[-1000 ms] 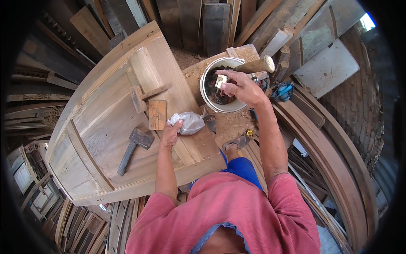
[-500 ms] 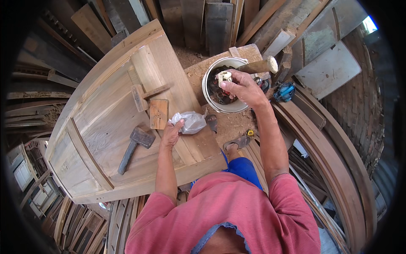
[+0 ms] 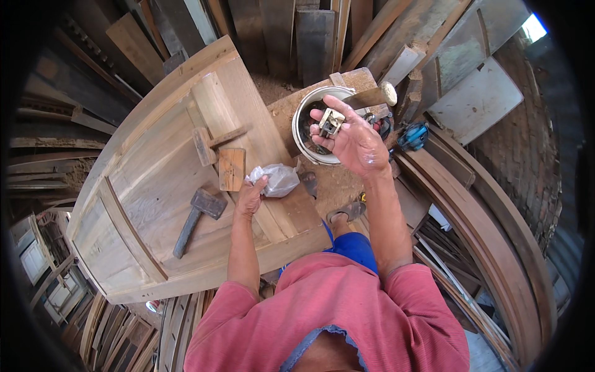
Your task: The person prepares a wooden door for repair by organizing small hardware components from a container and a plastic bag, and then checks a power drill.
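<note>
We identify 2 hands, set well apart, each holding 1 item. The right hand (image 3: 354, 141) is turned palm upward, its fingers partly spread; we find the small cream-coloured piece (image 3: 331, 123) held at these fingers, in front of the opening of the white bucket (image 3: 295, 124) as viewed from above. We cannot tell how firmly the thumb bears on it. The left hand (image 3: 250, 197) is closed on the left end of the plastic bag (image 3: 279, 180), at the wooden panel (image 3: 142, 186). Relative to the left hand, the piece sits to the right and farther from the body.

Left of the bag, we locate 3 items on the panel: the wooden block (image 3: 232, 168), the wooden mallet (image 3: 202, 146) beyond it, and the dark hammer (image 3: 207, 203) nearer the body. The blue power tool (image 3: 413, 136) lies right of the right hand.
</note>
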The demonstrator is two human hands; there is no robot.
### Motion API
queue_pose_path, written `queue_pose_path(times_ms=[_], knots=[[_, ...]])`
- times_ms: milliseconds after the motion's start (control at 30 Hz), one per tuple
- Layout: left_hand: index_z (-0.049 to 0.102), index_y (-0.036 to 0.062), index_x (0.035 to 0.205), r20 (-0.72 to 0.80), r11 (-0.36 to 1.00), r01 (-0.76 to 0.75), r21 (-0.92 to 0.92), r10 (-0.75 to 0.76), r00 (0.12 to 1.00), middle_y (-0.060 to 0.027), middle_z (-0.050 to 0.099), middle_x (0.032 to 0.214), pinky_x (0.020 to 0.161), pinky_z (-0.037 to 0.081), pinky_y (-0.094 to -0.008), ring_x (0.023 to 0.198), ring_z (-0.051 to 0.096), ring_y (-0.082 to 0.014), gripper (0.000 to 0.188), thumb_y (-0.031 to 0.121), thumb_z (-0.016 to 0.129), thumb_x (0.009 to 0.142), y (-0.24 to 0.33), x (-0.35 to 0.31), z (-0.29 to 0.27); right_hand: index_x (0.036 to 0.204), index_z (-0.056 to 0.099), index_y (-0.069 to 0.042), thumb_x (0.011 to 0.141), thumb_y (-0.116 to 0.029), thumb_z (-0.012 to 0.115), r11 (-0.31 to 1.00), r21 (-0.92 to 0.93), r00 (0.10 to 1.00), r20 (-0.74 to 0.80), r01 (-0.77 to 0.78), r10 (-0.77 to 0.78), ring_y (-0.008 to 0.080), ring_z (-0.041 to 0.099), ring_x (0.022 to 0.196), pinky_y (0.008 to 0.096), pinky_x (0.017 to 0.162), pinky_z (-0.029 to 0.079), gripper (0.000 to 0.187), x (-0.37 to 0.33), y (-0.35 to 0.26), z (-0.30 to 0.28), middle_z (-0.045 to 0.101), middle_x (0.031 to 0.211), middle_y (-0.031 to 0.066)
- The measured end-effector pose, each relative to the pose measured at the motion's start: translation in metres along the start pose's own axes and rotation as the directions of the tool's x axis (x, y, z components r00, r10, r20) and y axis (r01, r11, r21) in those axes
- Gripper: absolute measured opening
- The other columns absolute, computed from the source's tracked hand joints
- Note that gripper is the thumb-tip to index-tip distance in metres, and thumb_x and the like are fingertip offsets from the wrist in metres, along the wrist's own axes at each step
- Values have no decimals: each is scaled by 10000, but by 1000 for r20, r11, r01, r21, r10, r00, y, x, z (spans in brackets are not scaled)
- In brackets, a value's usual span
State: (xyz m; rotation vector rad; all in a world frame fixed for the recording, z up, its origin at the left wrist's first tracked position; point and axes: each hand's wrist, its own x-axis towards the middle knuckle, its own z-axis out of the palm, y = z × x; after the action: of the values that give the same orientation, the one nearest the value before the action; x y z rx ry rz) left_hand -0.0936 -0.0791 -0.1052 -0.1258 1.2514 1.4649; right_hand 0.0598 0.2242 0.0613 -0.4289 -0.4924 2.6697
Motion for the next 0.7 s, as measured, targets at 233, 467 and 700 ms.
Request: queue_pose_path(times_ms=[233, 467, 700], knots=[[610, -12, 1256, -56, 999, -44, -22, 42, 998, -96, 698, 1174, 934, 544, -361, 1076, 666, -190, 462, 204, 804, 897, 6, -4, 14, 1531, 355, -16, 957, -48, 605, 997, -68, 998, -62, 20, -24, 354, 638, 1193, 468, 1024, 550, 627, -26, -5, 17, 556, 1397, 247], [520, 20, 1331, 0, 1000, 16, -13, -16, 1000, -122, 652, 1264, 1009, 543, -453, 1165, 645, -261, 492, 136, 764, 921, 4, 7, 2, 1466, 414, -26, 991, -37, 548, 990, -89, 994, 18, 110, -109, 325, 659, 1148, 473, 995, 566, 493, -46, -8, 34, 593, 1338, 200], [577, 3, 1261, 7, 999, 34, -9, -34, 999, -80, 685, 1177, 914, 569, -401, 1050, 673, -210, 459, 201, 791, 907, 6, 7, 12, 1451, 439, -44, 987, -31, 569, 987, -51, 988, 55, 150, -147, 292, 650, 1164, 453, 1027, 534, 482, -64, -12, 52, 607, 1336, 189]])
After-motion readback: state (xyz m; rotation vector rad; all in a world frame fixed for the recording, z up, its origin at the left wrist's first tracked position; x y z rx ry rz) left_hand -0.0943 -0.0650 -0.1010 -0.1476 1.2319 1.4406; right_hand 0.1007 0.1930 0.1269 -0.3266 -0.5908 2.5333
